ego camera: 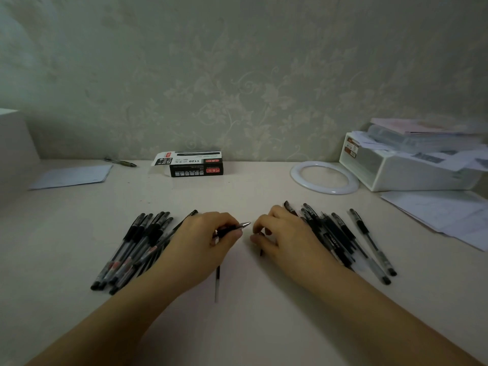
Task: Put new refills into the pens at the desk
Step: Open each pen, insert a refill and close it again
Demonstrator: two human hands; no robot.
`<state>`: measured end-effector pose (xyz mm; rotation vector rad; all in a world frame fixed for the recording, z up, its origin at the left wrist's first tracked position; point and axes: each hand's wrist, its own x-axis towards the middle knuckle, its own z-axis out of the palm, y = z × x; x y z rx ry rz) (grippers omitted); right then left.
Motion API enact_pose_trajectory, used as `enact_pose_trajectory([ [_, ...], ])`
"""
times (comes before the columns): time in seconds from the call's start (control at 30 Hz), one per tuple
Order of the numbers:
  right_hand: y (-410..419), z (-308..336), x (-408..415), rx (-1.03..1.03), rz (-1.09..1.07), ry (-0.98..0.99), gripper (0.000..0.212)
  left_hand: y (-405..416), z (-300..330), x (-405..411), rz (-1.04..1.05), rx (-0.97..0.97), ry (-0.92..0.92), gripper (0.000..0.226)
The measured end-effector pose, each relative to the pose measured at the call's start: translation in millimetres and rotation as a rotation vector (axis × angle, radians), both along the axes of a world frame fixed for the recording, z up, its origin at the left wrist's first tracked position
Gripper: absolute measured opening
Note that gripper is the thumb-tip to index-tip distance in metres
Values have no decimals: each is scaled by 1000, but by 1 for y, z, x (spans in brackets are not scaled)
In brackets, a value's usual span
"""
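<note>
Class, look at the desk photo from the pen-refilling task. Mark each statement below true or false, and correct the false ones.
1. The left hand grips a black pen with a metal tip. True.
2. The black-and-white cardboard box lies beside the right-hand pile of pens. False: it lies at the back of the desk, by the wall.
3. A white ring-shaped object lies flat beside the white plastic storage box. True.
4. All pens lie in a single pile. False: a left pile of black pens and a right pile of black pens flank the hands.
</note>
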<state>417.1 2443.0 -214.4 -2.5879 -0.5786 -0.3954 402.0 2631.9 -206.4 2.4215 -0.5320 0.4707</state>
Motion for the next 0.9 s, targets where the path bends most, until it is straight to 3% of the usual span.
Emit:
enact_pose_trajectory([
  [0.23,1,-3,3,30,1,-1,12,-1,-4,-2,-101,77,125,26],
  [0.5,4,-3,-3,84,28,79,30,4,-5,1,-100,63,107,11],
  [0.67,1,2,-5,66,29,68,11,4,-7,3,-62,94,92,15],
  [0.8,1,1,-3,37,-1,84,24,3,-6,2,-59,83,93,28],
  [0.9,0,-1,-1,-37,-23,107,26,3,-6,3,-59,65,122,22],
])
